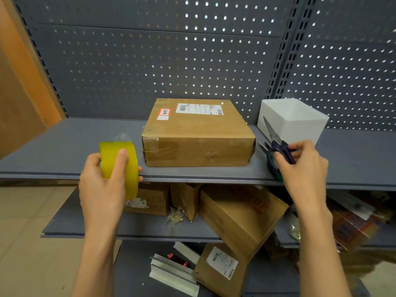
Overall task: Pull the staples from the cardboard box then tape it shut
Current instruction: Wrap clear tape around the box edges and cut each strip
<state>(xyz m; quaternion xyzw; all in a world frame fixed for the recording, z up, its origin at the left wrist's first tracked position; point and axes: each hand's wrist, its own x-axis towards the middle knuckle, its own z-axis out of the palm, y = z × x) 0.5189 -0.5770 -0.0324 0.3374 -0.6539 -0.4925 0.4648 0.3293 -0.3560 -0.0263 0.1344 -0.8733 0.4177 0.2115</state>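
Observation:
A brown cardboard box [198, 133] with a white shipping label and a red sticker lies flat on the grey shelf [70, 146], its flaps closed. Left of the box, my left hand [102, 185] grips a yellow roll of tape [120, 166] at the shelf's front edge, thumb across its outer face. Right of the box, my right hand [302, 168] holds dark-handled scissors [276, 144], their blades pointing up and away toward the back. No staples are visible from here.
A white open bin [293, 121] stands at the back right of the shelf, just behind the scissors. A perforated grey back panel [171, 61] closes the rear. The lower shelves hold several cardboard boxes [240, 215], metal brackets and packets.

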